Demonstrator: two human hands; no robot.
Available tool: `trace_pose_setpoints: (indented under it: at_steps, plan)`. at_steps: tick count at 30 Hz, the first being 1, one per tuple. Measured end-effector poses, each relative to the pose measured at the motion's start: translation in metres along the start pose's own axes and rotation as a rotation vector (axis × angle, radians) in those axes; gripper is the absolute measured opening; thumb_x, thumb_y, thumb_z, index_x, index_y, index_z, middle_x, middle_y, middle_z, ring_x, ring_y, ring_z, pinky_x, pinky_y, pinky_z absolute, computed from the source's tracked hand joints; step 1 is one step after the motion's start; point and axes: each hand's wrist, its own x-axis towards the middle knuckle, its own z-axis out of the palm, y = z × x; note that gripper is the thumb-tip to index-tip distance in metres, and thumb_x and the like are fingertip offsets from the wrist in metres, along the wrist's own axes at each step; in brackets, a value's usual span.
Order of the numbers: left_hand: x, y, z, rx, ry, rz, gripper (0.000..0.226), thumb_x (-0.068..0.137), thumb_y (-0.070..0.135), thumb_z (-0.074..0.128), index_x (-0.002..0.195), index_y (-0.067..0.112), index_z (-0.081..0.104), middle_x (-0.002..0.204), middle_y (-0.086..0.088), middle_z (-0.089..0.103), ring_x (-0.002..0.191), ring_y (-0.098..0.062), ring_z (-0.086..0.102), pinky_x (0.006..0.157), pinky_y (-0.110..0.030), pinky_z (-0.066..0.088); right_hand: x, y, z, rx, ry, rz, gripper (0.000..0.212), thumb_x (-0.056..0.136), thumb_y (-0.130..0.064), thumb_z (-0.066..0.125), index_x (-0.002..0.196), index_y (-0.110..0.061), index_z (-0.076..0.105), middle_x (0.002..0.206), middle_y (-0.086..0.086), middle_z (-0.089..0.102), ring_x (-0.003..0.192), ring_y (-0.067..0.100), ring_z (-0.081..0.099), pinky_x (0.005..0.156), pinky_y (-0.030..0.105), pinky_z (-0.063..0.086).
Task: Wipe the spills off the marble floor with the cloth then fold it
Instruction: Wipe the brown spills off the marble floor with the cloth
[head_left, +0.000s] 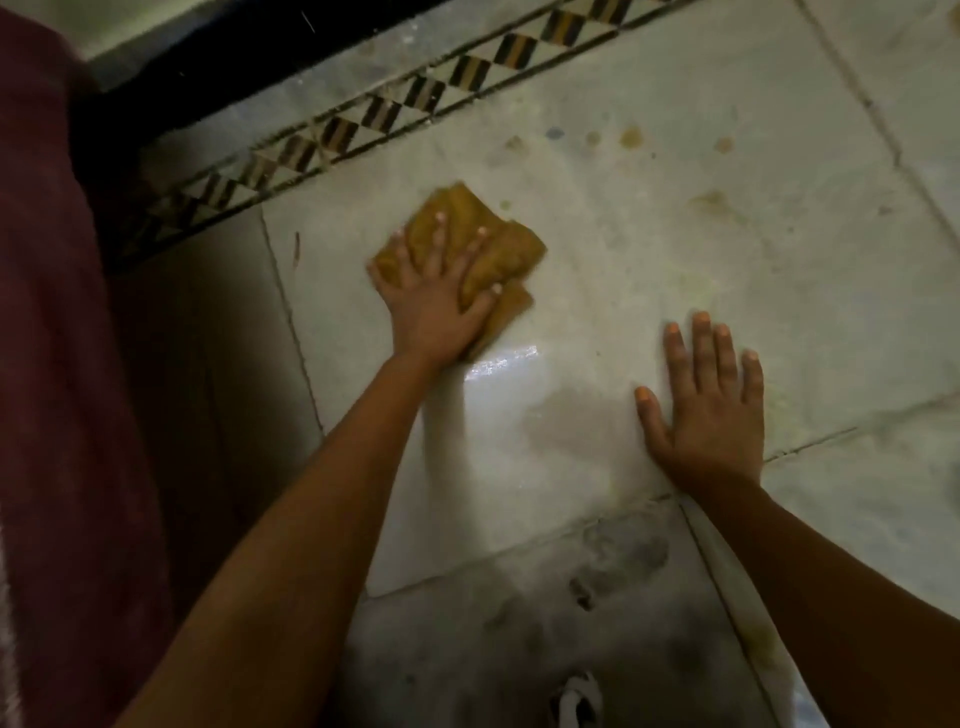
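A bunched mustard-yellow cloth (498, 249) lies on the pale marble floor (649, 291) left of centre. My left hand (436, 296) presses down on it with fingers spread over the fabric and the thumb hooked around its near fold. My right hand (711, 405) rests flat on the bare floor to the right, fingers apart, holding nothing. Several small yellowish and bluish spill spots (631, 136) dot the tile farther away, with a larger smear (714, 202) to the right. A damp, shiny patch (566, 421) lies between my hands.
A patterned black-and-tan tile border (363, 124) runs diagonally beyond the cloth. Dark red fabric (57, 364) fills the left side. Grey smudges (613, 566) mark the near tile. A white object (576, 699) shows at the bottom edge.
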Motion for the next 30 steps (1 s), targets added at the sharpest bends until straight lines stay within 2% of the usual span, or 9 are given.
trace_pose_setpoints:
  at_steps: [3, 5, 10, 13, 16, 19, 23, 25, 30]
  plan:
    - [-0.054, -0.004, 0.009, 0.036, 0.015, 0.24, 0.063, 0.084, 0.064, 0.025, 0.143, 0.044, 0.022, 0.157, 0.001, 0.014, 0.142, -0.042, 0.005, 0.107, -0.067, 0.003, 0.001, -0.001, -0.003, 0.007, -0.008, 0.012, 0.07, 0.089, -0.052, 0.021, 0.15, -0.018, 0.015, 0.157, 0.012, 0.014, 0.144, 0.028, 0.014, 0.115, 0.047, 0.007]
    - [-0.081, -0.035, 0.012, 0.043, 0.009, 0.232, 0.064, 0.084, 0.061, 0.027, 0.144, 0.041, 0.022, 0.157, 0.0, 0.013, 0.142, -0.04, 0.005, 0.107, -0.066, 0.004, 0.001, -0.002, -0.003, 0.012, 0.001, 0.011, 0.07, 0.09, -0.052, 0.023, 0.15, -0.017, 0.017, 0.157, 0.012, 0.015, 0.144, 0.028, 0.015, 0.115, 0.046, 0.008]
    - [-0.034, -0.06, -0.003, -0.054, 0.028, -0.316, 0.069, 0.081, 0.058, 0.027, 0.146, 0.039, 0.016, 0.159, 0.0, 0.004, 0.143, -0.039, -0.001, 0.108, -0.065, -0.002, 0.0, -0.001, -0.003, 0.035, 0.013, 0.011, 0.069, 0.09, -0.051, 0.025, 0.15, -0.018, 0.018, 0.157, 0.011, 0.015, 0.144, 0.026, 0.015, 0.116, 0.046, 0.007]
    - [0.03, -0.03, -0.01, -0.112, 0.039, -0.407, 0.064, 0.091, 0.053, 0.035, 0.148, 0.038, 0.008, 0.159, -0.003, -0.005, 0.142, -0.042, -0.006, 0.106, -0.07, -0.004, 0.0, -0.002, -0.003, 0.028, 0.012, 0.011, 0.069, 0.09, -0.051, 0.024, 0.15, -0.019, 0.017, 0.157, 0.011, 0.014, 0.145, 0.026, 0.013, 0.116, 0.046, 0.007]
    - [0.057, 0.009, -0.007, -0.049, 0.012, -0.221, 0.067, 0.088, 0.055, 0.033, 0.148, 0.038, 0.008, 0.159, -0.003, -0.003, 0.142, -0.04, -0.006, 0.105, -0.07, -0.005, 0.001, -0.001, -0.002, 0.024, 0.012, 0.004, 0.069, 0.09, -0.052, 0.024, 0.15, -0.019, 0.016, 0.157, 0.011, 0.013, 0.145, 0.026, 0.012, 0.116, 0.046, 0.007]
    - [0.027, 0.042, 0.006, 0.015, 0.021, 0.054, 0.068, 0.082, 0.059, 0.025, 0.147, 0.039, 0.016, 0.159, -0.001, 0.005, 0.144, -0.038, -0.002, 0.105, -0.066, -0.008, 0.001, -0.001, -0.003, 0.021, 0.013, 0.005, 0.07, 0.09, -0.051, 0.025, 0.15, -0.018, 0.017, 0.157, 0.012, 0.014, 0.144, 0.027, 0.014, 0.116, 0.047, 0.008]
    - [-0.046, 0.012, 0.013, 0.076, 0.007, 0.325, 0.067, 0.084, 0.058, 0.026, 0.146, 0.033, 0.025, 0.157, -0.006, 0.016, 0.143, -0.037, 0.007, 0.108, -0.062, 0.0, 0.001, 0.0, -0.003, 0.033, 0.005, 0.012, 0.069, 0.09, -0.051, 0.024, 0.15, -0.017, 0.018, 0.157, 0.011, 0.014, 0.144, 0.027, 0.015, 0.116, 0.047, 0.008]
    - [-0.058, -0.022, 0.007, 0.044, -0.014, 0.227, 0.07, 0.082, 0.058, 0.024, 0.147, 0.031, 0.021, 0.157, -0.006, 0.011, 0.144, -0.035, 0.003, 0.108, -0.061, -0.003, 0.0, 0.0, -0.003, 0.033, 0.003, 0.007, 0.069, 0.09, -0.051, 0.024, 0.15, -0.018, 0.017, 0.157, 0.011, 0.014, 0.144, 0.027, 0.016, 0.116, 0.046, 0.008]
    - [0.013, -0.044, -0.012, -0.062, 0.009, -0.349, 0.07, 0.087, 0.056, 0.026, 0.149, 0.03, 0.005, 0.159, -0.007, -0.005, 0.143, -0.039, -0.005, 0.108, -0.065, -0.005, 0.0, -0.001, -0.003, 0.053, 0.013, 0.008, 0.068, 0.09, -0.05, 0.025, 0.15, -0.017, 0.019, 0.157, 0.011, 0.015, 0.144, 0.027, 0.017, 0.116, 0.047, 0.009]
